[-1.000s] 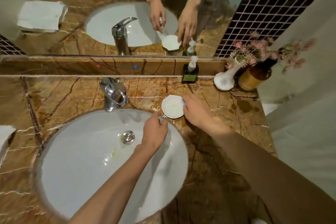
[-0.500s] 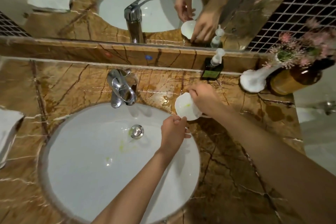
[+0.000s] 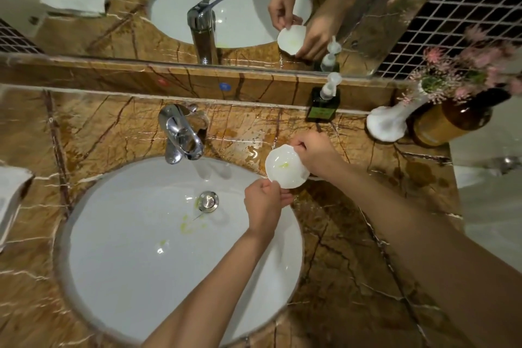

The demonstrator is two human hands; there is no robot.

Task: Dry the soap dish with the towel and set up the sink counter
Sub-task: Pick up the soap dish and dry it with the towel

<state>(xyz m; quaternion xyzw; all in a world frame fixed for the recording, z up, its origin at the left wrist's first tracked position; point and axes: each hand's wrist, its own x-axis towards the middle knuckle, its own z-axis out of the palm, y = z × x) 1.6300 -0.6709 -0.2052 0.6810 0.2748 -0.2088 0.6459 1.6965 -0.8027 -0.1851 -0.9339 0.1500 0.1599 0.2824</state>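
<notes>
Dish [image 3: 284, 168] held at the basin [image 3: 141, 263] rim: my left hand [image 3: 264, 203] pinches its near edge, my right hand [image 3: 316, 154] grips the far edge. Towel [image 3: 11, 200] lies at the counter [image 3: 353, 263] end, left.

Brown veined marble counter [image 3: 353, 248] with wet patches, white oval basin [image 3: 127, 263] sunk into it, chrome tap [image 3: 180, 135] behind the basin, marble upstand [image 3: 113, 73] beneath a wide mirror [image 3: 141, 37], black mosaic wall tiles [image 3: 466, 8] at right, warm dim light.
</notes>
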